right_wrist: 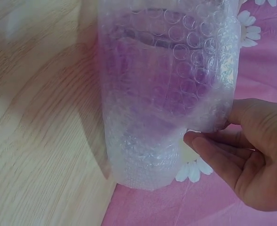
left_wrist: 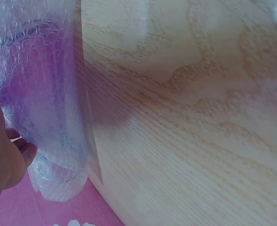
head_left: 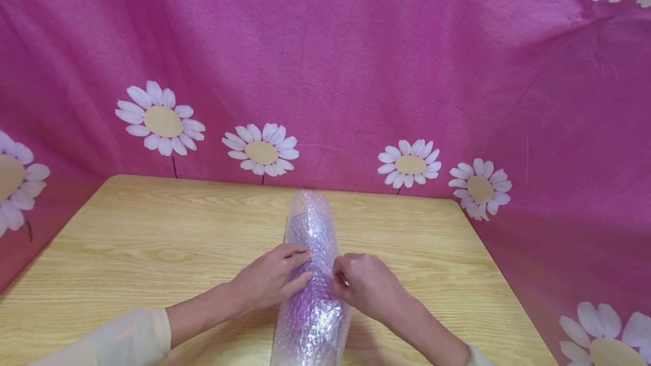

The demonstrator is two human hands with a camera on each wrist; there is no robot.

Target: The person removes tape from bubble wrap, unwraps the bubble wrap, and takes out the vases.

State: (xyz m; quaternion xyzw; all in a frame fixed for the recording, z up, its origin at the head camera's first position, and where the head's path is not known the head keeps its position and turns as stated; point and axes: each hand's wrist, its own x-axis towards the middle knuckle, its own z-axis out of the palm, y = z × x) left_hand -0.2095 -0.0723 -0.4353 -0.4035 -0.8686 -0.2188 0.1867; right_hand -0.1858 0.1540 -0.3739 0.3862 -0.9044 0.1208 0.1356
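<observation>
A long roll of clear bubble wrap (head_left: pixel 315 321) lies lengthwise on the wooden table, its far end near the back edge. Something purple with a dark line across it (right_wrist: pixel 147 75) shows through the layers; its kind is hidden. My left hand (head_left: pixel 269 275) rests on the roll from the left, thumb and fingertips apart on the plastic. From the other side, my right hand (head_left: pixel 371 287) pinches the edge of the bubble wrap between thumb and fingers. The right wrist view shows this pinch at a slanting flap (right_wrist: pixel 199 115). In the left wrist view, the left fingertips (left_wrist: pixel 29 153) lie against the wrap.
The wood-grain table (head_left: pixel 152 236) extends to both sides of the roll. A pink cloth (head_left: pixel 335 72) printed with white daisies hangs behind and along the sides of the table.
</observation>
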